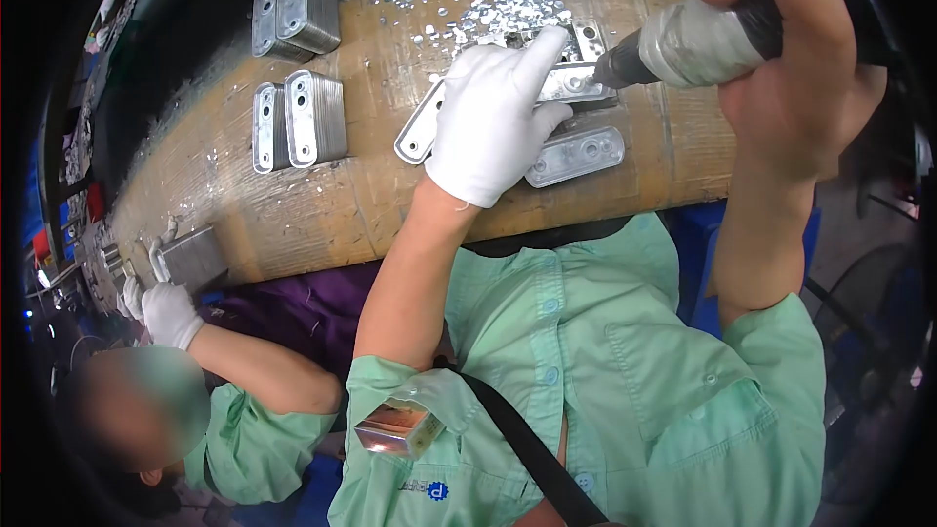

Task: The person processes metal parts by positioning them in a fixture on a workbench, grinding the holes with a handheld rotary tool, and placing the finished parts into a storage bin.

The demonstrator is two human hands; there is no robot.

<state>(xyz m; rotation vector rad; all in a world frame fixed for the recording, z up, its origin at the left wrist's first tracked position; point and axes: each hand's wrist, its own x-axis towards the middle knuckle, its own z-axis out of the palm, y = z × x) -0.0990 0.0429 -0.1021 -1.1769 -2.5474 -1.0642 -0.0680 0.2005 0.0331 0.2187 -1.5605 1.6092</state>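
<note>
My left hand (488, 122), in a white glove, is closed round the left part of an oblong metal plate (574, 84), index finger above it and thumb below. The plate lies at a small metal fixture (589, 39). My bare right hand (795, 88) grips a power screwdriver (698, 44) wrapped in clear tape. Its black nose meets the plate's right end; the very tip is hard to make out. Below lies a second oblong plate (576, 156) with a round boss. Another plate (418, 127) is partly hidden under my left hand.
Shiny metal discs (512, 0) are scattered behind the fixture on the brown work surface (381, 205). Stacked plates stand at left, in a rear group (307, 15) and a nearer group (317, 117). A co-worker's gloved hand (171, 315) is beside a metal block (193, 259) at lower left.
</note>
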